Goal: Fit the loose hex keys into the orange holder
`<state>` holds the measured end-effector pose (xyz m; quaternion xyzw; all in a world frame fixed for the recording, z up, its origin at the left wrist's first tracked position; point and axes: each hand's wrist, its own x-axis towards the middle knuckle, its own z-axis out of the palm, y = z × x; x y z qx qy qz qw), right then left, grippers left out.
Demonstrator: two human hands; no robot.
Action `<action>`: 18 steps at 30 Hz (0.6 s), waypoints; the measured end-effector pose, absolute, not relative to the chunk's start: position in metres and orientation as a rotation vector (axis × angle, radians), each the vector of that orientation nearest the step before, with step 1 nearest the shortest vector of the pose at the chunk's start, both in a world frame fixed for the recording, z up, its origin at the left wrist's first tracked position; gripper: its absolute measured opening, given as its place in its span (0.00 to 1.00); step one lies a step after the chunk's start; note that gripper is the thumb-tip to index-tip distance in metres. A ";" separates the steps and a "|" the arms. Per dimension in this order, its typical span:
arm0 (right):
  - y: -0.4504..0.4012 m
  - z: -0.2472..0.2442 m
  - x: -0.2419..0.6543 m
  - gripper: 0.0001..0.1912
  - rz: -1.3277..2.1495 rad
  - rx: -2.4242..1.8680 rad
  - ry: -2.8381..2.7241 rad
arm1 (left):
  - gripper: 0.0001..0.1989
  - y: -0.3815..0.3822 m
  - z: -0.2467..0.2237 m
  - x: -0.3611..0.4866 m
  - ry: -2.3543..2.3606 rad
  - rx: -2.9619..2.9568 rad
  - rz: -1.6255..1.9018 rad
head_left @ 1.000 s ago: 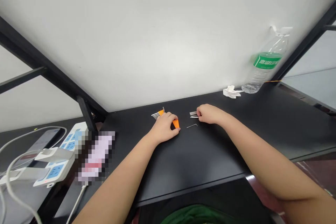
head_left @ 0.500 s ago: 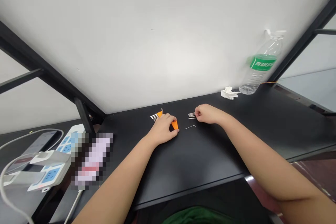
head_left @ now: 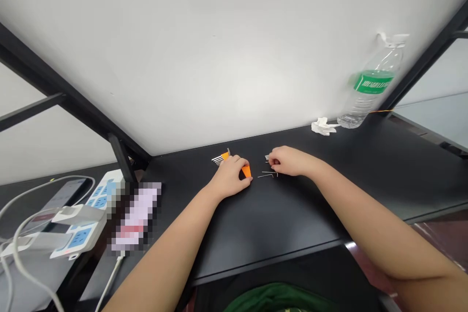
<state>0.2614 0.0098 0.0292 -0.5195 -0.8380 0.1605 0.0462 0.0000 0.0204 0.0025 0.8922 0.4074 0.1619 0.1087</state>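
My left hand (head_left: pixel 231 178) rests on the table, its fingers curled over an orange hex key holder (head_left: pixel 246 170). Several thin metal keys (head_left: pixel 217 160) stick out from the holder's far left end. The middle of the holder is hidden beneath my fingers. To the right, my right hand (head_left: pixel 283 160) is closed in a pinch over a small group of silver hex keys (head_left: pixel 266 158), and whatever is between its fingertips is hidden. Just below that hand, two loose L-shaped hex keys (head_left: pixel 269 172) lie on the black tabletop.
A crumpled tissue (head_left: pixel 323 126) and a green-labelled water bottle (head_left: pixel 373 83) stand against the white wall at right. On the left are a power strip (head_left: pixel 82 236) with plugs and cables, a phone (head_left: pixel 68 195), and a blurred-out phone-like object (head_left: pixel 135 217) on a cable (head_left: pixel 109 282).
A second L-shaped hex key now lies loose beside the first one, below my right hand. The right hand has shifted slightly over the group of keys. My left hand stays on the holder.
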 end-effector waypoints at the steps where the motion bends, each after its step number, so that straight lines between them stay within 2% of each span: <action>1: 0.011 0.028 0.262 0.06 0.436 -1.616 -2.535 | 0.15 0.020 0.003 0.000 1.200 2.624 0.476; 7: 0.020 0.021 0.267 0.10 0.145 -1.757 -2.445 | 0.15 0.021 0.002 0.000 1.199 2.619 0.474; 12: 0.027 0.014 0.272 0.12 0.302 -1.702 -2.403 | 0.15 0.020 0.002 -0.001 1.202 2.617 0.473; 18: 0.028 0.012 0.271 0.13 0.328 -1.690 -2.370 | 0.15 0.019 0.002 0.000 1.200 2.626 0.460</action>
